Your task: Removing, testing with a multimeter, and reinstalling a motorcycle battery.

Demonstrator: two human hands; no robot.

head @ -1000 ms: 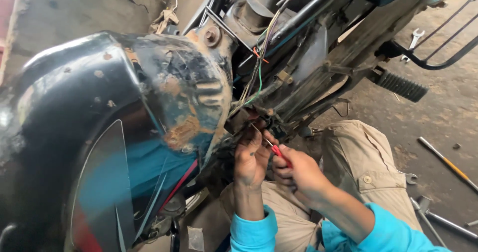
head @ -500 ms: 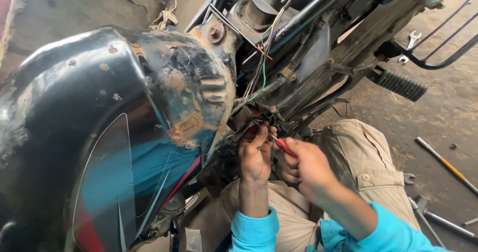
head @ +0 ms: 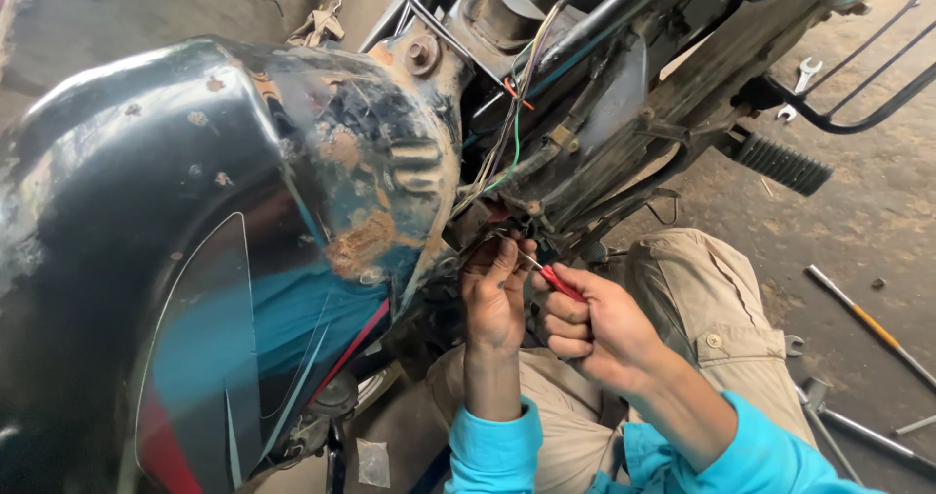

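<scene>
At nine o'clock, a black motorcycle tank (head: 146, 231) with rust patches fills the view. Toward centre, the left hand (head: 495, 294) reaches up with fingers pinched on a dark part beneath the wire bundle (head: 517, 133). Just beside it at three o'clock, the right hand (head: 595, 323) is closed around a red-handled screwdriver (head: 556, 279), tip pointing at the same part. Wrenches (head: 801, 73) lie at far right.

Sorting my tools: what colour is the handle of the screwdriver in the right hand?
Red; the screwdriver handle shows in the head view, gripped by the right hand.
</scene>
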